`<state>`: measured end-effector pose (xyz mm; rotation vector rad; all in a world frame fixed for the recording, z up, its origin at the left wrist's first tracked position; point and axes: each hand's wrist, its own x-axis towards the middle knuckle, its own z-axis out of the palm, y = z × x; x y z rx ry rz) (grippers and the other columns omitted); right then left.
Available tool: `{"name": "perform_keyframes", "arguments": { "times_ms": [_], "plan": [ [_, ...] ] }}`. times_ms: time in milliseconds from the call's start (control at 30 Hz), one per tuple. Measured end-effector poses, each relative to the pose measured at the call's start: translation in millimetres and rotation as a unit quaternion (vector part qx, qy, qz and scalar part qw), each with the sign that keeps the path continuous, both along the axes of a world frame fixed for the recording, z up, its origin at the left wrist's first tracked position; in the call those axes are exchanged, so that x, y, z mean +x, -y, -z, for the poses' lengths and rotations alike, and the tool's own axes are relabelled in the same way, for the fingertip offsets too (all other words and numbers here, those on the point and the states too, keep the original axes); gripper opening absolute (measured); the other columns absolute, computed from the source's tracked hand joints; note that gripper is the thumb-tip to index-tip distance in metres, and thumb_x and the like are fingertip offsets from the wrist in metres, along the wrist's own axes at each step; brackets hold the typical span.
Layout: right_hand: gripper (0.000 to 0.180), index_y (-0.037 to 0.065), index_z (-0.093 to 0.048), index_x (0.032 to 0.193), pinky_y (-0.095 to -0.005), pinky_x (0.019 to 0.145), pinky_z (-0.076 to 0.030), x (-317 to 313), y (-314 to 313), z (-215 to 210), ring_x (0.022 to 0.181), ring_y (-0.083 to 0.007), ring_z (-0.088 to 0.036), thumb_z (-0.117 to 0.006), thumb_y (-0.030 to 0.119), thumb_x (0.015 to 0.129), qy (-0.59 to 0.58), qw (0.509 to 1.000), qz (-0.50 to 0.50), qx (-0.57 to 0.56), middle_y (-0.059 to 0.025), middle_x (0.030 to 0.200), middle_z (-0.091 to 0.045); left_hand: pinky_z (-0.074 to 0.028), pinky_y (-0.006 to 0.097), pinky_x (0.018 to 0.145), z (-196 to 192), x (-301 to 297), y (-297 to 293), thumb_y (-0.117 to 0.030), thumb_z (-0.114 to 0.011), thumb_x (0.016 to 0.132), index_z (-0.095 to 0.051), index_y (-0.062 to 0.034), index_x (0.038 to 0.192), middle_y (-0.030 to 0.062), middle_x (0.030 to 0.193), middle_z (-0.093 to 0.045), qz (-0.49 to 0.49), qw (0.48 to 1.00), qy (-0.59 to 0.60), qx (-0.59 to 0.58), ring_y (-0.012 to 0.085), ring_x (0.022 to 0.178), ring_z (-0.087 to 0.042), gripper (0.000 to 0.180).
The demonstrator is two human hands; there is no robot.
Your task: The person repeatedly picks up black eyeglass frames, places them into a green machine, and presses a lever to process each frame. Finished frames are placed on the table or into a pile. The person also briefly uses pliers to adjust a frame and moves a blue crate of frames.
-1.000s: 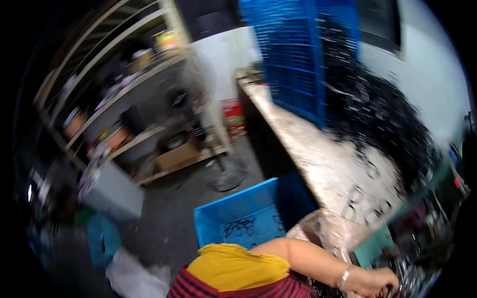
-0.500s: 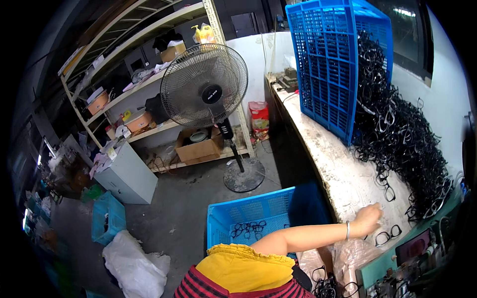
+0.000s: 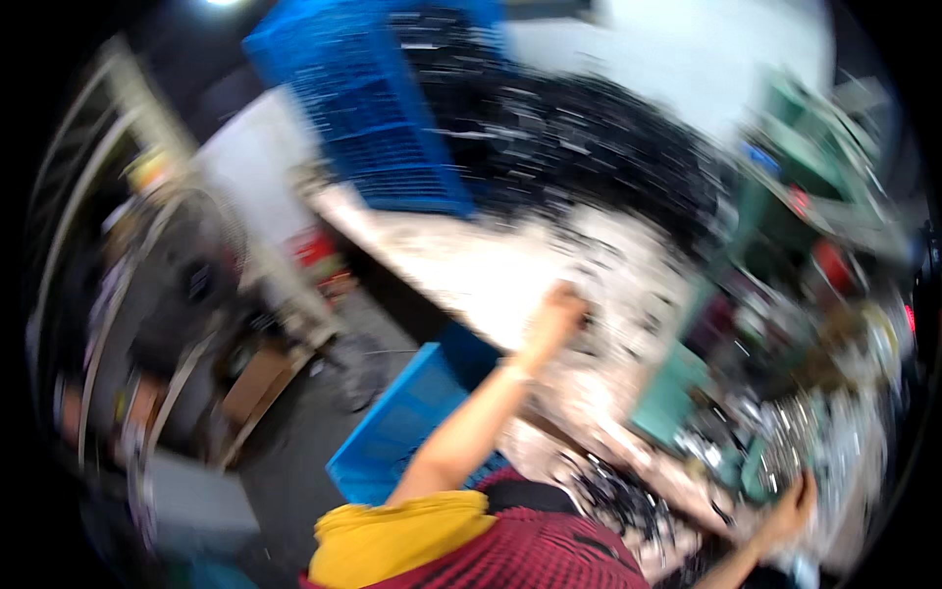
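Note:
The whole view is smeared by motion. My left hand (image 3: 559, 312) reaches over the pale worktop (image 3: 461, 270), its fingers near a few loose black eyeglass frames (image 3: 599, 255); whether it holds one cannot be made out. At the lower right, my right hand (image 3: 788, 515) is raised beside a green machine (image 3: 672, 398) with metal parts, and its grip is too blurred to read. A big heap of black eyeglass frames (image 3: 589, 137) spills from a tipped blue crate (image 3: 363, 118) on the worktop. More dark frames (image 3: 628, 501) lie close in front of my body.
Left of the worktop, a second blue crate (image 3: 397, 422) stands on the floor. Farther left are a standing fan (image 3: 196, 280), a shelf with a cardboard box (image 3: 257, 385), and a grey cabinet (image 3: 196, 506). A red bag (image 3: 314, 250) sits behind the worktop's far end.
The view has swung to the right, so the green machine and my right hand now show. My left hand remains over the worktop near the loose eyeglass frames.

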<state>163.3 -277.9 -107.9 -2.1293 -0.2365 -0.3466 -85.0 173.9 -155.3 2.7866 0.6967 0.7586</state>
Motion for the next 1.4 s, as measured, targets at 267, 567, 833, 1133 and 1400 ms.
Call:
{"name": "perform_keyframes", "arguments": {
  "times_ms": [267, 567, 833, 1133, 1400],
  "plan": [
    [0.016, -0.002, -0.070, 0.092, -0.0308, 0.086, -0.046, -34.7, -19.2, -35.4, 0.092, -0.0201, -0.061, -0.066, -0.004, 0.077, 0.032, 0.968, -0.176, 0.174, -0.0096, 0.095, -0.067, -0.055, 0.030, 0.065, -94.8, 32.8, 93.7, -0.008, -0.049, 0.093, -0.055, -0.0016, 0.104, 0.0105, 0.088, -0.065, 0.112, 0.726, 0.491, -0.468, 0.0224, 0.077, -0.067, 0.014],
    [0.032, -0.002, -0.057, 0.111, -0.0228, 0.079, -0.047, -51.3, -128.6, -76.8, 0.088, -0.0099, -0.059, -0.068, -0.001, 0.080, -0.036, 0.897, -0.261, 0.355, -0.0046, 0.088, -0.065, -0.056, 0.031, 0.070, -76.2, 50.8, 123.3, -0.010, -0.055, 0.097, -0.057, 0.0042, 0.105, 0.0109, 0.092, -0.064, 0.050, 0.723, 0.457, -0.515, 0.0199, 0.079, -0.067, 0.017],
    [0.043, -0.006, -0.050, 0.118, -0.0222, 0.082, -0.046, -55.5, -134.3, -89.0, 0.089, -0.0093, -0.059, -0.067, -0.004, 0.079, -0.130, 0.856, -0.287, 0.410, -0.0055, 0.087, -0.065, -0.057, 0.041, 0.080, -194.5, 77.5, 161.1, -0.008, -0.057, 0.096, -0.056, 0.0002, 0.105, 0.0132, 0.097, -0.064, 0.334, 0.751, 0.486, -0.296, 0.0243, 0.089, -0.065, 0.012],
    [0.044, -0.001, -0.055, 0.121, -0.0317, 0.101, -0.041, -75.1, -102.9, -122.8, 0.113, -0.0230, -0.059, -0.063, -0.001, 0.078, -0.095, 0.886, -0.352, 0.286, -0.0142, 0.119, -0.062, -0.049, 0.029, 0.072, -193.8, 67.4, 170.2, 0.002, -0.060, 0.088, -0.062, -0.0023, 0.087, 0.0163, 0.093, -0.071, 0.356, 0.856, 0.330, -0.176, 0.0197, 0.082, -0.068, 0.005],
    [0.017, 0.011, -0.071, 0.090, -0.0454, 0.105, -0.036, 10.6, -46.6, -11.7, 0.126, -0.0370, -0.045, -0.073, 0.014, 0.073, 0.149, 0.977, -0.070, -0.136, -0.0203, 0.126, -0.057, -0.049, 0.048, 0.088, -149.1, 87.2, 179.8, -0.014, -0.076, 0.073, -0.070, -0.0121, 0.088, 0.0028, 0.102, -0.072, 0.499, 0.842, 0.207, -0.020, 0.0187, 0.058, -0.046, 0.016]
  ]
}}
